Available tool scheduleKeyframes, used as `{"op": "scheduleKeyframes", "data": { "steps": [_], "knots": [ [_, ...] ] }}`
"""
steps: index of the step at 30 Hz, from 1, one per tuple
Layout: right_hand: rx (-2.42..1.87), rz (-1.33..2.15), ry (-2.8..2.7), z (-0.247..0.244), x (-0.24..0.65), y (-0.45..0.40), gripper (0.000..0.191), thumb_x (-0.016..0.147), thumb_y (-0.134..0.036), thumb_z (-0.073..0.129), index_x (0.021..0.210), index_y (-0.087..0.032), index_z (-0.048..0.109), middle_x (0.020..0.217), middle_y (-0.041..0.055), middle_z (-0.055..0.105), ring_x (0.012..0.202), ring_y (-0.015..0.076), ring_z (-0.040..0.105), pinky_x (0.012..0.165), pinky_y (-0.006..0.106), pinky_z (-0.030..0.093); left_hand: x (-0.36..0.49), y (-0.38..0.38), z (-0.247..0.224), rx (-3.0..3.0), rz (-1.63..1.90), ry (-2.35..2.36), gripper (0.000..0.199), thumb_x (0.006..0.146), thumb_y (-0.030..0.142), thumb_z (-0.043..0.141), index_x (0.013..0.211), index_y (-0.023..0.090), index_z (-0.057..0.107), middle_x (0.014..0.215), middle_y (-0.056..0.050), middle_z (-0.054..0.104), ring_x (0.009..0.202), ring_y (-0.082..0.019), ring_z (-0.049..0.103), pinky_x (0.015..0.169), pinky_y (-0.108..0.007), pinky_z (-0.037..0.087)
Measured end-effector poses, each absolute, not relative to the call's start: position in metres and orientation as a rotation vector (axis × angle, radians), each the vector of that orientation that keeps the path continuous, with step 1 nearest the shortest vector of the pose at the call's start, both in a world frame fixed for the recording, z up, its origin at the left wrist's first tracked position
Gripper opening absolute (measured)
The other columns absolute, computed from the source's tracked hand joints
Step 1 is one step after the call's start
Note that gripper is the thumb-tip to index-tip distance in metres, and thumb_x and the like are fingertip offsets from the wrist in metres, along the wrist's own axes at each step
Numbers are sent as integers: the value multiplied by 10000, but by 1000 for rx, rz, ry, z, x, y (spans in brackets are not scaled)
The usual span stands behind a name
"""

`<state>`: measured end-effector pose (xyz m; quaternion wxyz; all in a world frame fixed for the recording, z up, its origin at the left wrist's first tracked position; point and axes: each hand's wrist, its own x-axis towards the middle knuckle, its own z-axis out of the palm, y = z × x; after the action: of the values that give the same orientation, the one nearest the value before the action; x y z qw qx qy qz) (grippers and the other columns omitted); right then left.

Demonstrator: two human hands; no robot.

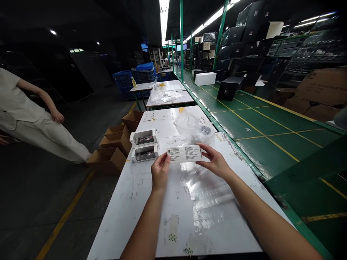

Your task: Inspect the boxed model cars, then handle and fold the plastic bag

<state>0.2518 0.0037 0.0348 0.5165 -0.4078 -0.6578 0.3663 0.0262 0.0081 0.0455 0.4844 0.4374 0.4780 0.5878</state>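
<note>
Box, small, white, close-printed (184,153), is sitting between two hands above the middle of the white table (121,216). Left hand (159,169) is gripping its left end, thumb lying over the lower front corner; the other fingers are mostly hiding behind. Right hand (215,163) is pinching the right end, index finger reaching the top corner, thumb pressing near the bottom one. Printed face is turning toward the wearer, long edges running nearly level. Whether the underside is touching anything, cannot tell.

Two windowed boxes (144,153) are lying just beyond the left hand, near the table's left edge, one farther off than the other. Crumpled clear bag (189,124) is resting past the right hand; clear film (211,206) is spreading beneath and nearer. Brown cartons (107,159) are standing beyond the left edge; a co-worker (48,122) is standing past them.

On handling, my judgement: end grips are suiting this box, leaving most of the print uncovered. Light, even pressure would be sparing the corners; left thumb is covering a little of the label, so shifting it edgeward would be helping. Loose film is inviting snags; lifting clear would be safer than dragging.
</note>
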Motion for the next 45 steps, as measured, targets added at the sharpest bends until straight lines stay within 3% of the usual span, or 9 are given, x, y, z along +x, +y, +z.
{"op": "scheduleKeyframes", "data": {
  "steps": [4,8,13,18,22,25,27,35,45],
  "knots": [
    [-1009,507,-1727,49,252,-3,620,758,-317,706,1330,-227,485,1338,75,493,1263,225,476,1097,398,427,25,6,45,1184,1407,1224,479,809,465,646,1176,158,625,1204,-111,609,1155,-250,552,1014,-368,410],
    [-932,-53,-1938,66,246,-14,678,803,-219,630,1430,-245,373,1319,98,507,1247,235,474,1041,422,447,30,-4,49,1618,1501,1247,723,632,353,811,1294,215,555,1339,-106,516,1283,-285,438,1094,-378,322],
    [-826,-468,-2100,63,218,-22,601,874,-176,520,1445,-234,342,1303,63,548,1214,194,499,1094,417,355,46,-20,47,1620,1353,1105,806,599,253,814,1344,228,508,1321,-105,533,1198,-283,518,1018,-372,405],
    [-745,-609,-2156,54,185,-28,374,883,-128,501,1253,-152,543,1254,65,583,1198,173,498,1096,350,351,55,-26,39,1573,1274,1186,1019,639,220,767,1495,253,214,932,-26,660,863,-209,635,865,-340,466],
    [-712,-444,-2232,61,191,-31,473,887,-273,537,1350,-197,480,1403,58,453,1335,196,381,1158,361,289,50,-17,40,1344,1277,1134,830,672,328,761,1363,207,319,924,-36,642,853,-189,627,819,-319,486],
    [-812,-168,-2114,73,220,-29,884,760,-522,663,1489,-213,270,1503,113,277,1424,285,221,1175,474,228,40,-7,46,996,1293,927,602,702,397,733,1184,189,437,1043,-70,621,941,-210,617,802,-337,515],
    [-958,89,-2016,79,241,-27,1045,696,-530,720,1526,-246,153,1529,111,205,1437,293,186,1177,474,233,32,-2,50,874,1268,784,536,749,392,692,1191,186,471,1119,-83,605,1030,-235,595,851,-392,521],
    [-1116,501,-1881,63,263,-12,688,779,-402,682,1407,-302,418,1382,47,468,1297,249,447,1098,424,397,19,3,52,767,1208,721,618,772,366,678,1334,205,480,1152,-86,616,1039,-231,595,867,-420,535],
    [-1089,654,-1751,58,266,-6,676,711,-376,747,1336,-256,518,1330,57,520,1266,258,477,1111,432,377,17,5,54,797,1177,772,784,741,387,724,1431,266,372,1243,-78,575,1095,-240,572,865,-403,532]
  ]
}}
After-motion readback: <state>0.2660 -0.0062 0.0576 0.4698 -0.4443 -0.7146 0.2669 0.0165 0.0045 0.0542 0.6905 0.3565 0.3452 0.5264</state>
